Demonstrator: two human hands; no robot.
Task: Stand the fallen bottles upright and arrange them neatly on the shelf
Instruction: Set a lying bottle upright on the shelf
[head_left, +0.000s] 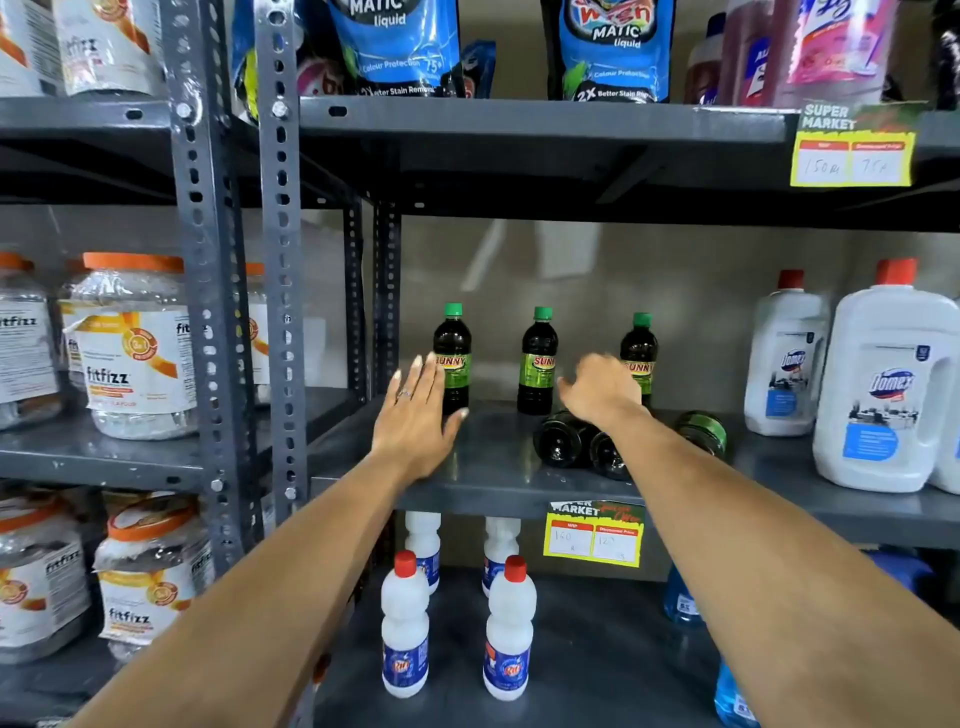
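Three dark bottles with green caps and green labels stand upright at the back of the grey middle shelf (483, 478): a left one (452, 353), a middle one (538, 358) and a right one (638, 348). In front of them three more dark bottles lie on their sides, bases toward me: one (558, 439), a second (608, 457) partly under my right forearm, a third (702, 431). My left hand (418, 415) is flat and open beside the left upright bottle, thumb near its base. My right hand (597, 389) hovers open above the fallen bottles, holding nothing.
Large white cleaner jugs (883, 384) with red caps stand at the right of the same shelf. White bottles (405, 629) stand on the shelf below. Blue detergent pouches (395, 47) fill the shelf above. Perforated steel uprights (283, 312) and jars (135, 343) are at left.
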